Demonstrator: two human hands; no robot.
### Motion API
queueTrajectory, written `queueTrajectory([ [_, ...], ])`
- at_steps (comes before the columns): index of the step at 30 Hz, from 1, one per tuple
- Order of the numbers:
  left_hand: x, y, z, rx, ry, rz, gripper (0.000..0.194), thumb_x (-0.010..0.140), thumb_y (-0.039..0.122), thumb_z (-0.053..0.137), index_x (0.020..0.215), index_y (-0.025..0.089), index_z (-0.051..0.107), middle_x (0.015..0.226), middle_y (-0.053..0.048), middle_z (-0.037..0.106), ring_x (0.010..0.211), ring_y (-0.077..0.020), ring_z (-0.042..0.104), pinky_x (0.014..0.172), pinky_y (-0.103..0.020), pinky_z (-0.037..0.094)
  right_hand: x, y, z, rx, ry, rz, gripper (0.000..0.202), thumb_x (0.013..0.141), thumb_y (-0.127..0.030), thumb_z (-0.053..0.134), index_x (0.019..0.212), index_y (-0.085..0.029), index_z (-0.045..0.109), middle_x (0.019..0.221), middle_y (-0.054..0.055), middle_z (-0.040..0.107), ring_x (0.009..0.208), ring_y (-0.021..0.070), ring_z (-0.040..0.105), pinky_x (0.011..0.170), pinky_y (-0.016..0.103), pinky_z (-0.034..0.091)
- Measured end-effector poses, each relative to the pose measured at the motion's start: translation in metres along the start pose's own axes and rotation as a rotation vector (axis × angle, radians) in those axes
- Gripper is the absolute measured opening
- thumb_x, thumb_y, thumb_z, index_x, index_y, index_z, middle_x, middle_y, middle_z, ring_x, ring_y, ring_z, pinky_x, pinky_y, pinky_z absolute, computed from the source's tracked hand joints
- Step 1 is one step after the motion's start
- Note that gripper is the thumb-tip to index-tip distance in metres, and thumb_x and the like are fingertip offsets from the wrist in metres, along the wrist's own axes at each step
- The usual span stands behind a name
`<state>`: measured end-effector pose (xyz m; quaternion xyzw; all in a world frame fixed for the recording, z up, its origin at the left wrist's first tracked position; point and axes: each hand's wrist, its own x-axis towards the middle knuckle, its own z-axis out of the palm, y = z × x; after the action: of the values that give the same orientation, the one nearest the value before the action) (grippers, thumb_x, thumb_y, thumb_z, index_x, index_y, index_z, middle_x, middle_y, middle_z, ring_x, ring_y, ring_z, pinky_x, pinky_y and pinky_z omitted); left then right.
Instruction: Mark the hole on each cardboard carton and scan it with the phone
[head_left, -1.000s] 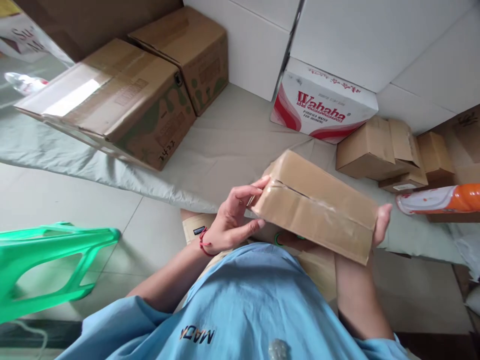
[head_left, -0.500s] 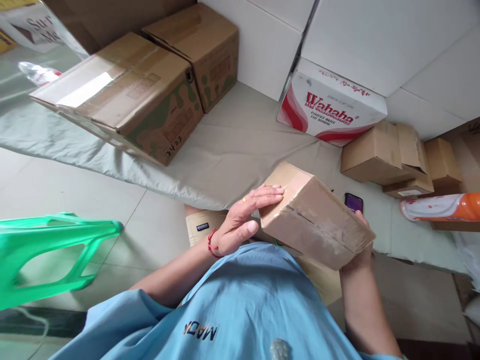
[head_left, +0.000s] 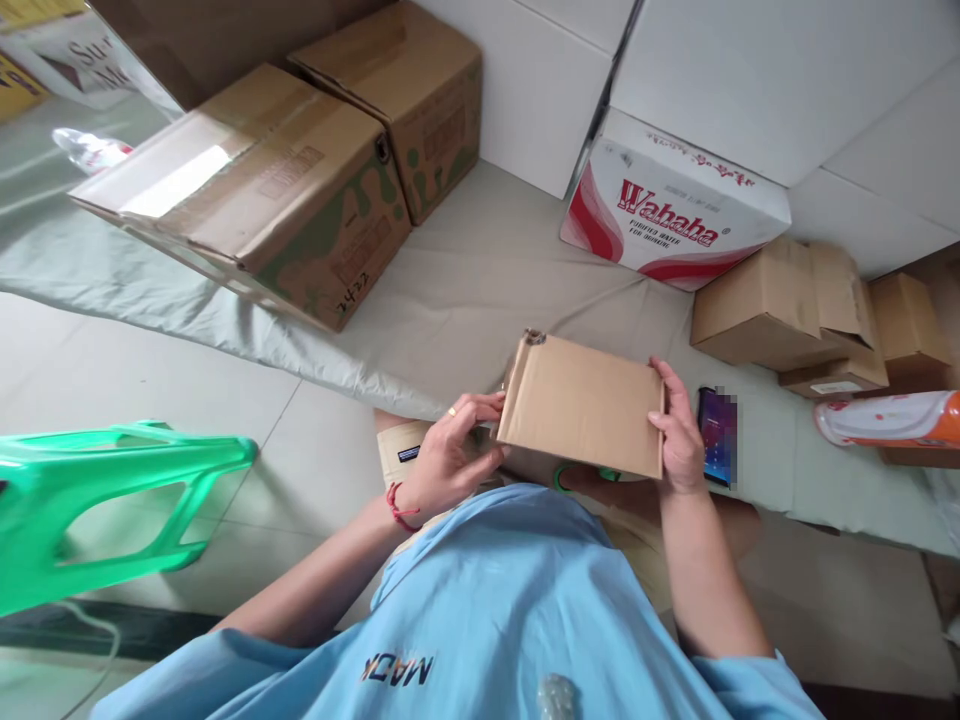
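The box (head_left: 581, 405) is held in front of the blue shirt (head_left: 480, 590), covering part of the worktop's (head_left: 480, 265) near edge from this view. Its broad plain face is turned up, and a dark, torn-looking patch marks the far left corner.

The right hand (head_left: 681, 432) has a closed grip on the box's right edge, thumb on the upper face and the other fingers around the far right corner. The left hand (head_left: 459, 440) is curved at the left end, its fingertips partly hidden; I cannot tell how tight that grip is. It wears a ring (head_left: 451, 411), with a red bracelet (head_left: 400, 508) at the wrist.

Just right of the right hand lies a phone (head_left: 716, 432), screen lit. Farther right are an orange and white bottle (head_left: 892, 418) on its side and several brown cartons (head_left: 757, 305). Beyond the box, the Wahaha carton (head_left: 667, 225) stands at the far side. Two large cartons (head_left: 322, 215) sit side by side at far left, and a green stool (head_left: 176, 485) stands on the floor (head_left: 322, 440) at near left.
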<state>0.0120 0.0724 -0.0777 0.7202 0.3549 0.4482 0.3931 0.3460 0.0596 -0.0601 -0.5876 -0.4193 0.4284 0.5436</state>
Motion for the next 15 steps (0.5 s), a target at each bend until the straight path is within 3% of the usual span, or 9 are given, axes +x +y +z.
queueTrajectory([
  [3, -0.005, -0.002, -0.008, 0.136, -0.037, -0.009, 0.023, 0.106, 0.032, 0.069, 0.125, 0.021, 0.065, 0.129, -0.015, 0.075, 0.132, -0.0306, 0.073, 0.108, -0.047, 0.062, 0.013, 0.003, -0.014, -0.225, 0.061, -0.058, 0.061, 0.093, -0.047, 0.071, 0.151, -0.03, 0.064, 0.158, 0.009, 0.065, 0.143, 0.0293, 0.064, 0.122, 0.051, 0.05],
  [5, -0.003, 0.002, -0.01, 0.206, 0.081, 0.054, 0.026, 0.107, 0.034, 0.067, 0.129, 0.021, 0.064, 0.131, -0.015, 0.073, 0.134, -0.0311, 0.071, 0.109, -0.049, 0.062, 0.027, 0.0, -0.029, -0.415, 0.209, -0.155, 0.05, 0.098, -0.05, 0.065, 0.14, -0.024, 0.071, 0.143, 0.012, 0.071, 0.128, 0.0275, 0.069, 0.112, 0.047, 0.056],
  [7, 0.003, 0.011, -0.009, 0.275, 0.207, 0.152, 0.022, 0.106, 0.032, 0.067, 0.125, 0.02, 0.065, 0.128, -0.014, 0.072, 0.135, -0.0322, 0.069, 0.11, -0.051, 0.062, 0.042, -0.005, -0.045, -0.753, 0.259, -0.188, 0.044, 0.101, -0.044, 0.056, 0.132, -0.019, 0.075, 0.125, 0.014, 0.075, 0.108, 0.025, 0.072, 0.1, 0.043, 0.058],
  [8, 0.008, 0.017, -0.008, 0.301, 0.24, 0.207, 0.018, 0.106, 0.03, 0.066, 0.122, 0.02, 0.066, 0.126, -0.014, 0.072, 0.136, -0.0326, 0.069, 0.11, -0.052, 0.062, 0.049, -0.009, -0.051, -0.991, 0.197, -0.158, 0.043, 0.102, -0.037, 0.052, 0.131, -0.017, 0.075, 0.121, 0.015, 0.075, 0.101, 0.0239, 0.072, 0.095, 0.04, 0.057],
  [11, 0.027, 0.042, 0.003, 0.319, 0.21, 0.384, 0.011, 0.106, 0.025, 0.062, 0.113, 0.02, 0.068, 0.117, -0.012, 0.075, 0.138, -0.0323, 0.069, 0.112, -0.051, 0.062, 0.062, -0.02, -0.057, -1.614, -0.189, 0.017, 0.044, 0.103, -0.024, 0.048, 0.137, -0.017, 0.075, 0.119, 0.016, 0.075, 0.091, 0.0223, 0.072, 0.077, 0.032, 0.049],
  [13, 0.042, 0.056, 0.013, 0.311, 0.133, 0.492, 0.011, 0.107, 0.026, 0.061, 0.11, 0.019, 0.069, 0.113, -0.01, 0.078, 0.14, -0.0307, 0.07, 0.119, -0.05, 0.059, 0.067, -0.024, -0.051, -1.764, -0.361, 0.086, 0.041, 0.105, -0.023, 0.048, 0.137, -0.02, 0.075, 0.118, 0.016, 0.077, 0.089, 0.0231, 0.074, 0.069, 0.03, 0.043],
  [15, 0.054, 0.062, 0.025, 0.356, 0.035, 0.537, 0.013, 0.107, 0.027, 0.063, 0.111, 0.018, 0.071, 0.117, -0.01, 0.081, 0.142, -0.0291, 0.069, 0.128, -0.048, 0.052, 0.069, -0.026, -0.044, -1.788, -0.418, 0.088, 0.036, 0.106, -0.025, 0.05, 0.129, -0.02, 0.077, 0.115, 0.016, 0.079, 0.091, 0.025, 0.076, 0.068, 0.03, 0.041],
])
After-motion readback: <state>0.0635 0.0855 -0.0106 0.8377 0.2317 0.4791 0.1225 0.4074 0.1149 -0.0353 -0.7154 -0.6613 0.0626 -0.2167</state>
